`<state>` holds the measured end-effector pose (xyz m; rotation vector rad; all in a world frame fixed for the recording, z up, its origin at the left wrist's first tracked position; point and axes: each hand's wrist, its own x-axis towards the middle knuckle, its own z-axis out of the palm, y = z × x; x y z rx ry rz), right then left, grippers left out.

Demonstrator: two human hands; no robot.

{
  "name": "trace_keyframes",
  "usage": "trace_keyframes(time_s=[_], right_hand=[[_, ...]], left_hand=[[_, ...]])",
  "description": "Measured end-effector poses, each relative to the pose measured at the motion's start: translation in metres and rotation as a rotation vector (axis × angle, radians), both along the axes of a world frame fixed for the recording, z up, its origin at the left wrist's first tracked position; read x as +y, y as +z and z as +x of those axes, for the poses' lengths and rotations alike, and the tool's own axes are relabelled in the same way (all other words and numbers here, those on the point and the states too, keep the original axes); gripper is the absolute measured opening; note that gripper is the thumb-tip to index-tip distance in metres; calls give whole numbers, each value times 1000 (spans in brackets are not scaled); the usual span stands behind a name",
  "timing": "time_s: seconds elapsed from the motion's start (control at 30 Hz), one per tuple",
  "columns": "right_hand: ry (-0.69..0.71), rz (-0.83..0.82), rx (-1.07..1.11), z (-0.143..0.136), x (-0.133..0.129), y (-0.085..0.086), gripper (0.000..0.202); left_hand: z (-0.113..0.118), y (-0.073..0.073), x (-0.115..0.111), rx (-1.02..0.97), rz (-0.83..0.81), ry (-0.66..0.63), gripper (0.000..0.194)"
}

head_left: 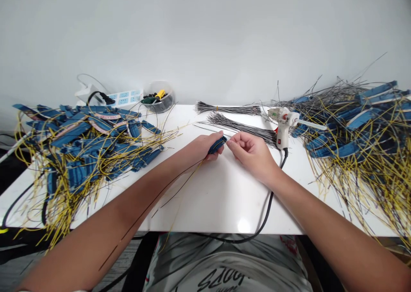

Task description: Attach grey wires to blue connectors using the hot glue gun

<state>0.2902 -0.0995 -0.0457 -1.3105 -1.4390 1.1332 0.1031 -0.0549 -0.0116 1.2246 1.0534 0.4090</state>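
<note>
My left hand (pixel 201 148) is closed around a small blue piece with wires (pixel 217 144), above the middle of the white table. Long black and yellow wires trail from it, down past my left forearm. Thumb and forefinger of my right hand (pixel 248 152) are pinched together at the right end of that piece. Whatever lies between those fingertips is too small to make out. Just behind my hands lies a bundle of thin grey wires (pixel 237 123), with a second grey wire bundle (pixel 229 108) farther back.
At the right back stands a white glue gun (pixel 283 131), its black cord (pixel 269 206) running over the table's front edge. Tangled heaps of blue wired pieces lie left (pixel 77 155) and right (pixel 359 142). A power strip (pixel 126 98) and a clear bowl (pixel 160 101) sit at the back left.
</note>
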Motion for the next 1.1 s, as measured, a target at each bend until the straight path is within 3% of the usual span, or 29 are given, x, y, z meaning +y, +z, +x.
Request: trace_keyframes(time_s=[0.23,0.47,0.7,1.1], right_hand=[[17,35,26,0,-2,1,29],[42,31,1,-2,-6,8,23],[-5,112,-106,-2,-8,8,19],[5,72,-80,0,-6,7,25]], left_hand=[[-9,-2,7,-106,-227,-48,51],[-10,-1,10,-130,-305,-85,50],[-11,-3,10,-129,-293,-79,52],[-6,-4,4,-59,-113,-78,54]])
